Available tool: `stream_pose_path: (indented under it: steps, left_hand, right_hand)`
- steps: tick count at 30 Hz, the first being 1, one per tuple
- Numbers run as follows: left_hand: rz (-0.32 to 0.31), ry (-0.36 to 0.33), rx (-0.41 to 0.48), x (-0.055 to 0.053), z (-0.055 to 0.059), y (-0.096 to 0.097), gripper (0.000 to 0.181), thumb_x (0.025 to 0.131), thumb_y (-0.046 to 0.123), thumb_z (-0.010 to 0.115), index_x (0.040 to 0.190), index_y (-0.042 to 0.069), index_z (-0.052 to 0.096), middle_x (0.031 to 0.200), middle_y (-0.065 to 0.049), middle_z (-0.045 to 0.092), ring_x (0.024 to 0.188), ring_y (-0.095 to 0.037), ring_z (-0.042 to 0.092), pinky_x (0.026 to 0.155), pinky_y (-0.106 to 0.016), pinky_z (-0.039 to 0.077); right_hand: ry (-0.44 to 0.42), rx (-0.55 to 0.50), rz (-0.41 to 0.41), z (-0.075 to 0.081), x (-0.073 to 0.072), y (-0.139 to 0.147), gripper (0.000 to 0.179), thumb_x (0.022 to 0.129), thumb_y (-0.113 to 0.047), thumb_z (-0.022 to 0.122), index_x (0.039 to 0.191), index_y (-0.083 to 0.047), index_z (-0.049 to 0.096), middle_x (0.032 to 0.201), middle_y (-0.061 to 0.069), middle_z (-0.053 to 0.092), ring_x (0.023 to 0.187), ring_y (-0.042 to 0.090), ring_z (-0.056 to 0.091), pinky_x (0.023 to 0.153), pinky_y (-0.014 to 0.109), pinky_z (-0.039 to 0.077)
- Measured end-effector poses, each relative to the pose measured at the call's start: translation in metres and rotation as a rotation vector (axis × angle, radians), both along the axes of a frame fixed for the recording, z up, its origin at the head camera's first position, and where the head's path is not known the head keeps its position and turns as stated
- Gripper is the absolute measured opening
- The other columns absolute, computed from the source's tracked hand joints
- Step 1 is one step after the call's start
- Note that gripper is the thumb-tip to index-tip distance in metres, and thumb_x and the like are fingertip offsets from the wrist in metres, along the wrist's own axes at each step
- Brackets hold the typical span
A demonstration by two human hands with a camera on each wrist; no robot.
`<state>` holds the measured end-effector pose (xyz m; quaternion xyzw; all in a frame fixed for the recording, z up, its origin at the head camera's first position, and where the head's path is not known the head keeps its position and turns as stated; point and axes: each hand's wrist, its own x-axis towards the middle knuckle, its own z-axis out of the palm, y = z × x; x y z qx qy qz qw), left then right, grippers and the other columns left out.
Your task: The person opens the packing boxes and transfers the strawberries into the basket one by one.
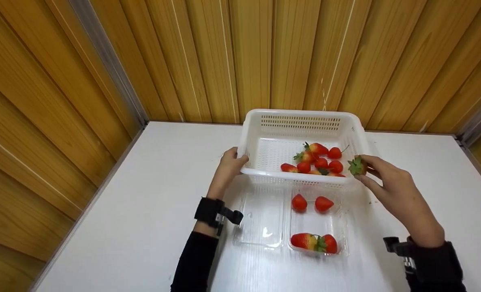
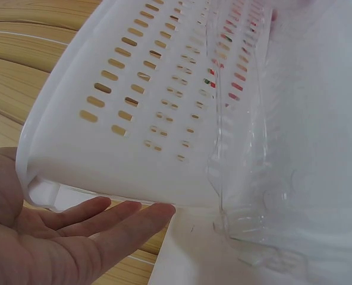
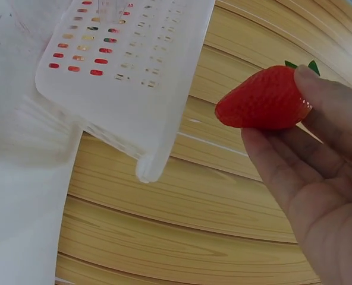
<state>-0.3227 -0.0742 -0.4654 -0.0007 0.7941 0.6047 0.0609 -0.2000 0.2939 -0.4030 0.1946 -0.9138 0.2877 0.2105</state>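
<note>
A white plastic basket (image 1: 305, 175) holds several strawberries (image 1: 318, 149) and cherries (image 1: 334, 153), heaped toward its front right. My left hand (image 1: 229, 165) grips the basket's left rim, thumb over the edge, fingers along the outer wall (image 2: 113, 151). Beside the right rim, my right hand (image 1: 394, 182) pinches a strawberry (image 3: 262, 100) between thumb and fingers; its green leaves (image 1: 357, 166) face left in the head view. In front of the basket lies a clear plastic clamshell box (image 1: 262, 219). Its right half contains two red fruits (image 1: 323, 204) at the back and two strawberries (image 1: 304, 241) at the front.
The white table (image 1: 159, 194) ends at a yellow wood-panelled wall (image 1: 289, 56) just behind the basket. Another panelled wall (image 1: 41, 101) runs along the left side. The basket's front edge overhangs the back of the clear box in the head view.
</note>
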Motion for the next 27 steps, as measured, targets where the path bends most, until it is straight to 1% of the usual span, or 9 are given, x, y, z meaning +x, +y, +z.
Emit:
stream_pose_path:
  steps: [5,7,10,13,15,17,20,22,27]
  left_hand:
    - [-0.011,-0.017,0.048,-0.002,0.001,0.0,0.047,0.099,0.015,0.055,0.14,-0.008,0.049,0.131,-0.024,0.06,0.117,-0.035,0.063,0.09,-0.041,0.058]
    - [-0.01,-0.015,0.067,-0.002,0.001,0.001,0.047,0.1,0.014,0.055,0.14,-0.008,0.049,0.131,-0.026,0.059,0.116,-0.036,0.063,0.091,-0.042,0.058]
    - [0.0,-0.008,0.061,-0.001,0.001,0.001,0.047,0.098,0.013,0.054,0.139,-0.009,0.049,0.13,-0.027,0.06,0.113,-0.034,0.064,0.09,-0.042,0.059]
    - [0.004,-0.013,0.045,-0.001,0.001,0.0,0.047,0.098,0.013,0.055,0.139,-0.009,0.049,0.132,-0.026,0.059,0.113,-0.034,0.064,0.089,-0.042,0.059]
    - [0.006,-0.015,0.034,-0.001,0.002,0.0,0.048,0.098,0.014,0.055,0.14,-0.009,0.049,0.134,-0.026,0.059,0.115,-0.033,0.063,0.089,-0.042,0.059]
    - [0.01,-0.018,0.032,-0.001,0.003,0.0,0.048,0.098,0.014,0.055,0.14,-0.009,0.049,0.134,-0.026,0.058,0.116,-0.034,0.063,0.09,-0.042,0.059]
    - [0.008,-0.022,0.026,-0.001,0.003,0.0,0.047,0.098,0.014,0.055,0.14,-0.008,0.049,0.135,-0.025,0.058,0.117,-0.033,0.063,0.09,-0.041,0.059]
    - [0.007,-0.024,0.027,-0.001,0.003,-0.001,0.046,0.099,0.014,0.055,0.139,-0.008,0.05,0.134,-0.025,0.058,0.117,-0.033,0.062,0.09,-0.04,0.058]
    - [-0.002,-0.015,0.02,0.0,0.001,-0.001,0.046,0.099,0.016,0.056,0.138,-0.007,0.051,0.134,-0.024,0.059,0.117,-0.032,0.062,0.091,-0.039,0.058]
  right_hand:
    - [-0.035,-0.078,-0.021,-0.006,-0.011,0.001,0.047,0.086,0.004,0.076,0.13,0.004,0.059,0.118,0.024,0.069,0.109,0.047,0.066,0.09,-0.003,0.034]
    - [-0.064,-0.109,-0.028,-0.01,-0.015,0.001,0.047,0.087,0.003,0.075,0.131,0.004,0.058,0.12,0.026,0.068,0.111,0.048,0.065,0.09,-0.003,0.034]
    - [-0.121,-0.127,-0.038,-0.017,-0.021,0.001,0.046,0.09,0.0,0.074,0.132,0.006,0.057,0.122,0.028,0.066,0.113,0.049,0.064,0.088,-0.004,0.034]
    - [-0.168,-0.126,-0.038,-0.021,-0.029,0.003,0.044,0.092,-0.003,0.073,0.132,0.006,0.056,0.122,0.03,0.066,0.114,0.049,0.063,0.09,0.008,0.044]
    - [-0.199,-0.115,-0.032,-0.019,-0.034,0.005,0.044,0.093,-0.006,0.072,0.132,0.007,0.056,0.121,0.031,0.066,0.114,0.049,0.063,0.09,0.022,0.05]
    - [-0.239,-0.09,-0.026,-0.016,-0.04,0.007,0.044,0.095,-0.01,0.071,0.132,0.007,0.055,0.119,0.032,0.066,0.113,0.049,0.064,0.09,0.039,0.052]
    - [-0.314,-0.043,-0.012,-0.011,-0.047,0.011,0.047,0.098,-0.017,0.069,0.135,0.008,0.053,0.119,0.033,0.065,0.115,0.051,0.062,0.09,0.055,0.053]
    - [-0.361,-0.011,0.002,-0.007,-0.052,0.013,0.048,0.099,-0.019,0.067,0.136,0.009,0.051,0.121,0.033,0.065,0.117,0.052,0.06,0.09,0.06,0.052]
    - [-0.442,0.053,0.043,-0.001,-0.061,0.017,0.046,0.099,-0.019,0.067,0.133,0.008,0.054,0.119,0.03,0.066,0.115,0.05,0.062,0.093,0.061,0.052]
